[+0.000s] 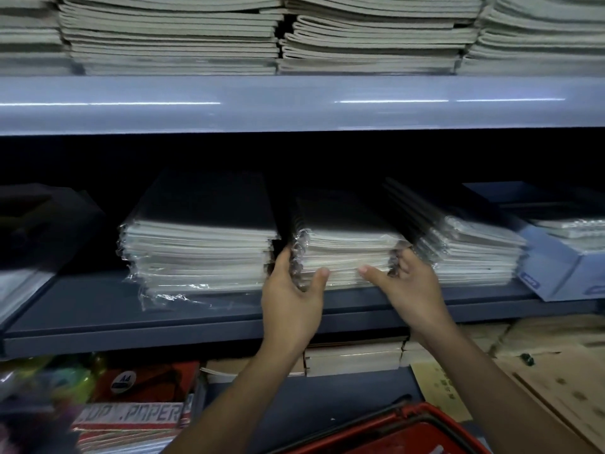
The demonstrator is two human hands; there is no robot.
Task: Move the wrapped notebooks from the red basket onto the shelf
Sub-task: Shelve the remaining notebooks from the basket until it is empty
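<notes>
A stack of plastic-wrapped spiral notebooks [347, 247] with dark covers rests on the grey shelf [98, 309], in the middle of three such stacks. My left hand [291, 296] grips its left, spiral-bound side. My right hand [406, 283] holds its right front corner, thumb on the front edge. A taller wrapped stack [199, 250] lies to the left and a slanted one [471, 250] to the right. The red basket [393, 434] shows at the bottom edge, its inside mostly out of view.
The upper shelf carries piles of pale notebooks [203, 37]. A blue box [556, 267] sits at the right end of the shelf. Below are paper reams [131, 417], more notebooks [353, 355] and cardboard boxes [556, 371].
</notes>
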